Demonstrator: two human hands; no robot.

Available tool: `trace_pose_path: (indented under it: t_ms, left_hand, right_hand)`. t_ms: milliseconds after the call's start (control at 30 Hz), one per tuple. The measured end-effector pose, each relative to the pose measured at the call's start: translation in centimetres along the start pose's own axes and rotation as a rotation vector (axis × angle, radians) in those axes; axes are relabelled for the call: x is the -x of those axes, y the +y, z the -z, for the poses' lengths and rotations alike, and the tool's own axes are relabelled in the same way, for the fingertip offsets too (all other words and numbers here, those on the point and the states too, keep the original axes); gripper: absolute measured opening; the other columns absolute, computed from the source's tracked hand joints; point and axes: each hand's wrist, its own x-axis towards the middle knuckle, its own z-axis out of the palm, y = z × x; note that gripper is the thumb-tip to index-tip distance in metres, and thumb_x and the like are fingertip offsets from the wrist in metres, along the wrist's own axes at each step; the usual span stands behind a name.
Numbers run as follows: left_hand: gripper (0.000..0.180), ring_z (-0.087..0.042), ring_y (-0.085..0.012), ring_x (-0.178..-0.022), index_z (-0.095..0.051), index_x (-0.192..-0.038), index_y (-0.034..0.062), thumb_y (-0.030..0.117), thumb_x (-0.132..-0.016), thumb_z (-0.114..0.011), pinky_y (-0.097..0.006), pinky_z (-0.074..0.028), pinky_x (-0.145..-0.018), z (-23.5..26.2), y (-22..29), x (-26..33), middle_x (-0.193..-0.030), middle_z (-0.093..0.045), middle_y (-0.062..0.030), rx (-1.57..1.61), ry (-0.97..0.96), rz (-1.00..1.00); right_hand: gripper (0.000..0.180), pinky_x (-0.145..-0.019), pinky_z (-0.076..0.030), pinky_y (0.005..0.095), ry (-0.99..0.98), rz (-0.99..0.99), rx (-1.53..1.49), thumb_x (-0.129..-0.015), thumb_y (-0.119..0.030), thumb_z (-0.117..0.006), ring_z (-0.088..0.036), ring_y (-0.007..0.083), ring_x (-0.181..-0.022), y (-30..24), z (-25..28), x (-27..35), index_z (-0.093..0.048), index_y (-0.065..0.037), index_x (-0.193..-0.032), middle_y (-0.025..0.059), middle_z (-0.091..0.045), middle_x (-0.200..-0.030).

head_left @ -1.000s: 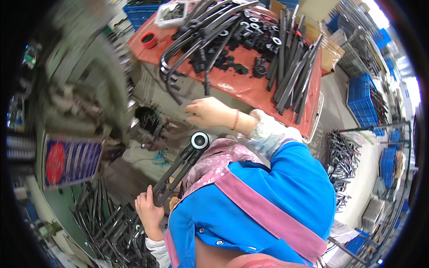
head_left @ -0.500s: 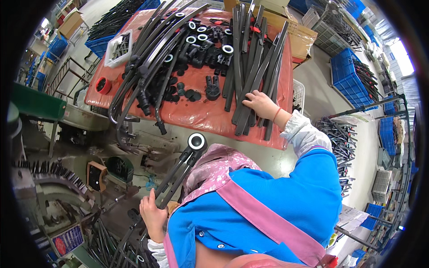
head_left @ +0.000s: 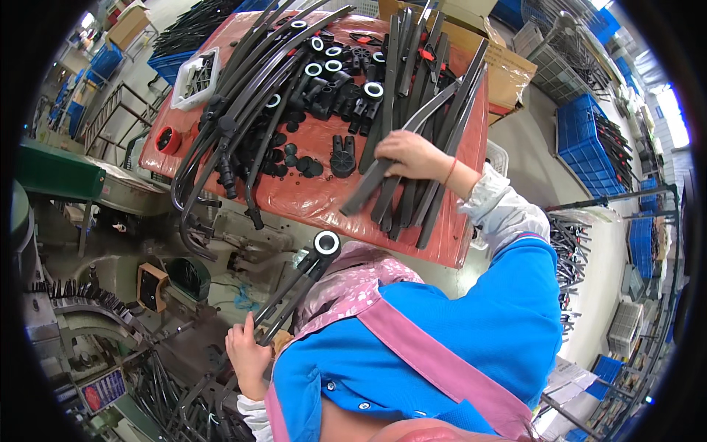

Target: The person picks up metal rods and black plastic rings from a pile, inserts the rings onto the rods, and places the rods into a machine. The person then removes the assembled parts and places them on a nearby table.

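My left hand (head_left: 249,355) is closed around a pair of parallel black tubes (head_left: 296,289) joined at a round black hub with a white ring (head_left: 326,243). This piece slants up in front of my apron. Over the red plastic-covered table (head_left: 298,205), my right hand (head_left: 414,155) grips a long dark flat tube (head_left: 365,188). Its near end sticks out to the left of my fingers, tilted across a pile of similar tubes (head_left: 426,214). Left of that tube lies a loose black two-socket joint (head_left: 342,157). My right fingertips are partly hidden behind the hand.
Curved black tubes (head_left: 243,110) overhang the table's left side. Black joints with white rings (head_left: 335,92), black discs (head_left: 300,163), a white bin (head_left: 197,79) and a red cup (head_left: 168,140) share the tabletop. Green machinery (head_left: 59,173) stands at left; a blue crate (head_left: 582,144) sits at right.
My right hand has closed on a tube from the pile and shifted it up and left, so its near end now angles leftward. My left hand still holds the ringed piece, nearly unmoved.
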Motion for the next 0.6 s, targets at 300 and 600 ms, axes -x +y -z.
trace_pose_path:
  t_ms: [300,600]
  left_hand:
    - [0.068,-0.056,-0.0349,-0.091,-0.061,-0.128,0.0070,0.011,-0.062,-0.077,-0.045,-0.044,-0.083,-0.1,1.2,1.4,-0.092,-0.057,-0.0142,-0.023,0.014,0.058]
    - [0.070,-0.056,-0.0371,-0.097,-0.058,-0.135,0.0095,0.012,-0.066,-0.074,-0.048,-0.045,-0.086,1.0,1.4,3.0,-0.100,-0.057,-0.0170,-0.034,0.157,0.134]
  right_hand:
    - [0.043,-0.076,-0.052,0.0363,0.560,0.125,-0.183,-0.074,-0.035,-0.084,-0.066,0.0280,-0.086,-4.2,9.1,-15.4,-0.066,-0.007,-0.101,0.0091,-0.066,-0.094]
    - [0.041,-0.069,-0.052,0.0423,0.179,0.411,-0.269,-0.096,-0.018,-0.059,-0.063,0.0358,-0.076,-16.6,4.0,-22.0,-0.057,-0.007,-0.135,0.0160,-0.063,-0.088]
